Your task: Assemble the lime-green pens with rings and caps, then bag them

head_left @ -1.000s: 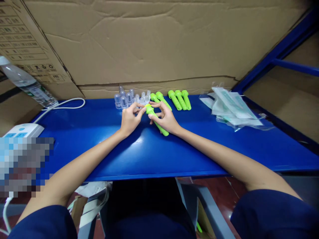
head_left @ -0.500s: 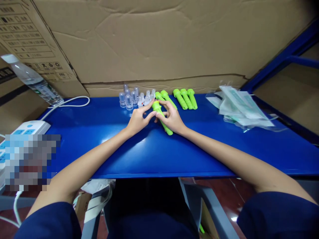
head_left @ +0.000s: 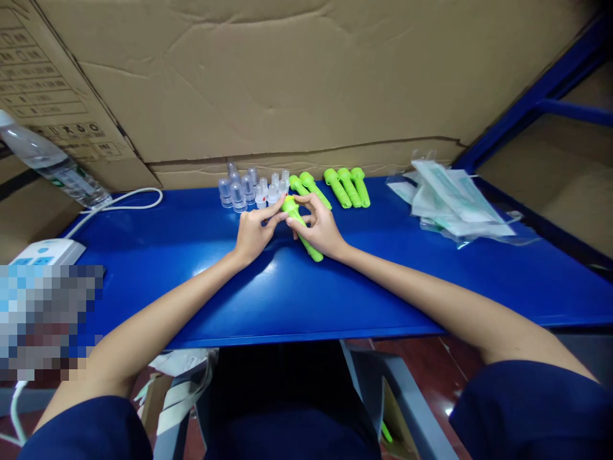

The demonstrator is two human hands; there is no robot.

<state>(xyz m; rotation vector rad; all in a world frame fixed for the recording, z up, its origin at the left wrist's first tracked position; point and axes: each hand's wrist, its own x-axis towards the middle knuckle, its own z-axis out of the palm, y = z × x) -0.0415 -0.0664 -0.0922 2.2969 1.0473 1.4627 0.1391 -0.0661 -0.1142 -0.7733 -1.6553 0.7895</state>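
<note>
A lime-green flashlight [head_left: 311,248] is held between both hands, tilted, with its yellow-topped head up and its tail toward the table's front edge. My right hand [head_left: 322,225] wraps its fingers and thumb around the upper body. At the head, my left hand [head_left: 256,233] is closed, thumb and forefinger pressed against its left side. Whether a small part sits under those fingertips is hidden. Clear plastic caps [head_left: 238,197] stand just beyond my left hand, with smaller clear pieces [head_left: 261,199] beside them, one showing a red dot. More green flashlights [head_left: 338,188] lie behind my right hand.
Bagged face masks [head_left: 460,201] lie at the right of the blue table [head_left: 297,306]. At the left are a water bottle [head_left: 57,166], a white cable [head_left: 136,203] and a power strip [head_left: 52,252]. A cardboard wall [head_left: 287,83] closes off the back.
The view has shifted slightly, so everything sits further left. My left thumb and forefinger have drawn closer together at the flashlight's head. My right hand keeps its hold.
</note>
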